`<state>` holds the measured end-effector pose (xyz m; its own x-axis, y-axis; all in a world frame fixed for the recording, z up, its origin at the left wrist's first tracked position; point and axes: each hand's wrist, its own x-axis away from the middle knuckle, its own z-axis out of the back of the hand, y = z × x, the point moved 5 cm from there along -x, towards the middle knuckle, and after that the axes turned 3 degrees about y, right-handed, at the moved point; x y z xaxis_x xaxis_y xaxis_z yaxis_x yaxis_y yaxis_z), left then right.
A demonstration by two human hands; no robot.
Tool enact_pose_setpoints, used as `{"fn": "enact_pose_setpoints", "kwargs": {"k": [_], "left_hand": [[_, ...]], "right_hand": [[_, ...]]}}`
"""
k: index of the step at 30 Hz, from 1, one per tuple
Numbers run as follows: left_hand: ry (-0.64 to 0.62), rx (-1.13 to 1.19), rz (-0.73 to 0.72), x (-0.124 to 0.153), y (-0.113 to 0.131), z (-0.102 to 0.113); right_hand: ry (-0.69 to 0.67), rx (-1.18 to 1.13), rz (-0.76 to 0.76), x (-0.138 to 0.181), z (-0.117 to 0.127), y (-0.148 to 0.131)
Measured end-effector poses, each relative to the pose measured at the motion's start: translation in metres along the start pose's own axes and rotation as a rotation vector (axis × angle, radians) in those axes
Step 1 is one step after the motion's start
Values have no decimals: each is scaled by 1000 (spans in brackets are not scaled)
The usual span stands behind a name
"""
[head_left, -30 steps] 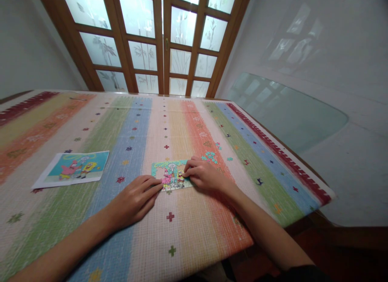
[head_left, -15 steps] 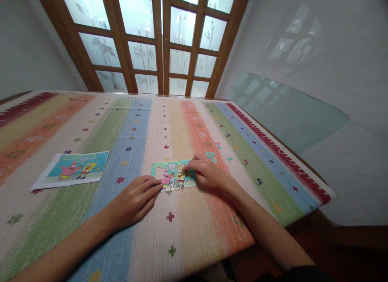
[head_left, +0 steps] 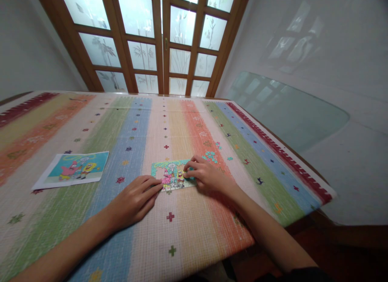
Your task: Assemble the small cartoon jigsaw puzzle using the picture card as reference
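A partly filled jigsaw puzzle (head_left: 172, 175) with cartoon figures lies flat on the striped cloth. It has a turquoise border, and bare patches show inside it. My left hand (head_left: 141, 199) rests on the cloth with its fingers stretched out, the fingertips touching the puzzle's lower left edge. Over the puzzle's right side, my right hand (head_left: 207, 175) is bent, thumb and forefinger pinched beside the yellow figure. What seems to be a small jigsaw piece sits between these fingertips, mostly hidden. Several loose turquoise jigsaw pieces (head_left: 210, 156) lie just beyond my right hand.
A printed picture sheet (head_left: 75, 169) of the same figures lies to the left. Another loose turquoise piece (head_left: 230, 158) is farther right. The striped tablecloth (head_left: 169, 241) covers the table, whose right edge borders a white wall (head_left: 360, 173). Wooden glazed doors (head_left: 163, 43) stand behind.
My right hand's fingers have shifted from a pointing forefinger on the puzzle to a thumb-and-forefinger pinch at nearly the same spot. My left hand has stayed still.
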<state>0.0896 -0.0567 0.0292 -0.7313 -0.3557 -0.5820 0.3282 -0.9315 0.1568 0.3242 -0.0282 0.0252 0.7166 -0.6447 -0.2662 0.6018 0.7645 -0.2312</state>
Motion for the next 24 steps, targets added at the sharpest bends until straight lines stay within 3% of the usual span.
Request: {"fn": "enact_pose_setpoints", "kwargs": {"k": [15, 24], "left_hand": [[-9, -30, -21, 0, 0, -2], [-16, -24, -11, 1, 0, -1]], "right_hand": [[-55, 135, -11, -6, -1, -8], [157, -109, -177, -6, 3, 4]]}}
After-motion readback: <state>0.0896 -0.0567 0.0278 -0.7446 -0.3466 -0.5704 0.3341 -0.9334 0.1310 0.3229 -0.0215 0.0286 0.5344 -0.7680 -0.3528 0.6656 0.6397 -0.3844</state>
